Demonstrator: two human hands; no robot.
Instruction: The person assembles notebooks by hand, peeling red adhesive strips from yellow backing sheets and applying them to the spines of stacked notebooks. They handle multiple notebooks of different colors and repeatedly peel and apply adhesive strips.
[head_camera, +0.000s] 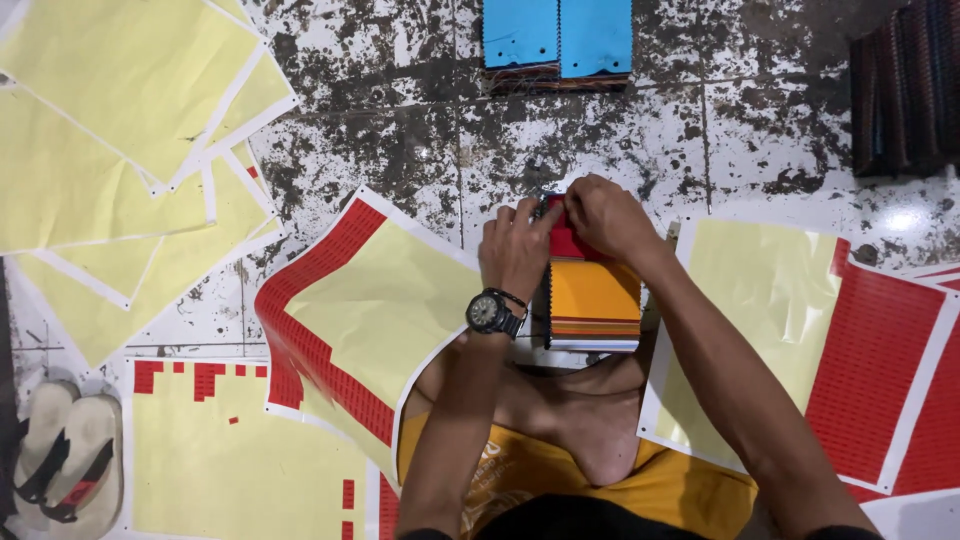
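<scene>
I see both hands pinching the top of the swatch book (594, 300) on the floor. My left hand (515, 250) and right hand (605, 215) hold its red edge tight. The sticker sheet (370, 310) beside the left hand could crease if an arm slides.

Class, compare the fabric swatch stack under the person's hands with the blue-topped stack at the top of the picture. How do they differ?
The near swatch stack shows an orange top with red beneath; the far stack shows blue. Both the left hand and right hand touch the near swatch stack; nothing touches the far stack. Both lie on the speckled floor.
</scene>
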